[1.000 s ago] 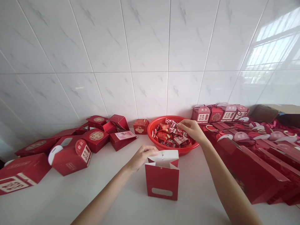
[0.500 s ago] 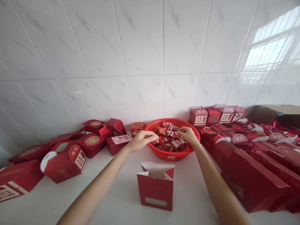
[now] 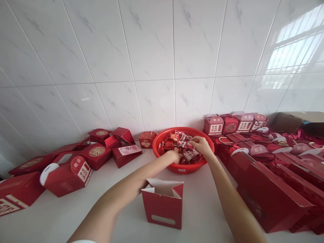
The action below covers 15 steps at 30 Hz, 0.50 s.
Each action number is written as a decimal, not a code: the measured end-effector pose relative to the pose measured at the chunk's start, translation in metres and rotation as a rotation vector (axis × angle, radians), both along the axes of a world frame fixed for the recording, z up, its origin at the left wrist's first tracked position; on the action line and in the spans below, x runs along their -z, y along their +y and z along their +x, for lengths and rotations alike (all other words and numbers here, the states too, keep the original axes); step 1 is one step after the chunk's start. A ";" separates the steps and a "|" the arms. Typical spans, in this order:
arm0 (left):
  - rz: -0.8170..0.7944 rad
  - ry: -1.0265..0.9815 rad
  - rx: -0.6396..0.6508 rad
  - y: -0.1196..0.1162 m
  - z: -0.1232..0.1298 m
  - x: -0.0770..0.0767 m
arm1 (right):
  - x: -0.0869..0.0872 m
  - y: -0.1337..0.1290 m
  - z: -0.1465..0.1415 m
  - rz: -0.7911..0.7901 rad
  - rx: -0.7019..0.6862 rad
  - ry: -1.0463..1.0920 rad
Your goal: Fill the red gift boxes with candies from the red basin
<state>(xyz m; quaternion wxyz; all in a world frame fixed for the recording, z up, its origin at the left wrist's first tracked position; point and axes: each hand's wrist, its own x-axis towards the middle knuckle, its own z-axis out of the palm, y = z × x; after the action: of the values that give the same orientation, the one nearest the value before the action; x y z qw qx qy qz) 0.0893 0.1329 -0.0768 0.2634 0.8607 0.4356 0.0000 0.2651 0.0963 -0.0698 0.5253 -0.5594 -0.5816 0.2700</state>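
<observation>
The white counter (image 3: 50, 216) runs along a tiled wall (image 3: 152, 50) and carries all items. At the right edge, long flat red boxes (image 3: 273, 195) lie stacked, with a row of small assembled gift boxes (image 3: 236, 124) behind them against the wall. At the left, a scatter of red folded boxes (image 3: 76, 165) lies on its sides, well apart from both hands. A round red basket (image 3: 183, 167) sits at the centre rear, near the wall, filled with wrapped candies (image 3: 181, 143). An open red gift bag (image 3: 163, 202) stands upright on the counter just in front of the basket, mouth up, untouched by either hand, with the left forearm passing above its left edge. The left hand (image 3: 174, 156) is inside the basket at its near left side, fingers curled down into the candies; whether they grasp one cannot be told. The right hand (image 3: 201, 145) is inside the basket at its right side, fingers pinched together on the candies at the top of the pile.
</observation>
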 end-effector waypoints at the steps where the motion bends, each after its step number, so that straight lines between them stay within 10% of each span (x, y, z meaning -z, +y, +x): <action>1: 0.012 0.028 -0.011 -0.002 -0.001 0.000 | -0.001 -0.001 0.000 0.017 0.009 0.010; 10: -0.027 -0.114 0.110 -0.022 -0.001 -0.031 | -0.023 -0.030 -0.010 0.168 0.158 0.098; 15: 0.008 -0.359 0.070 -0.034 -0.007 -0.047 | -0.055 -0.101 -0.013 0.285 0.091 0.206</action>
<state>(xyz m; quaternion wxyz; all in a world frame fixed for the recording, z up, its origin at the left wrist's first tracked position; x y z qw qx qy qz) 0.0826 0.0993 -0.0301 0.3332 0.8627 0.3513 0.1462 0.2522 -0.0046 -0.0146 0.6677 -0.4744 -0.5312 0.2167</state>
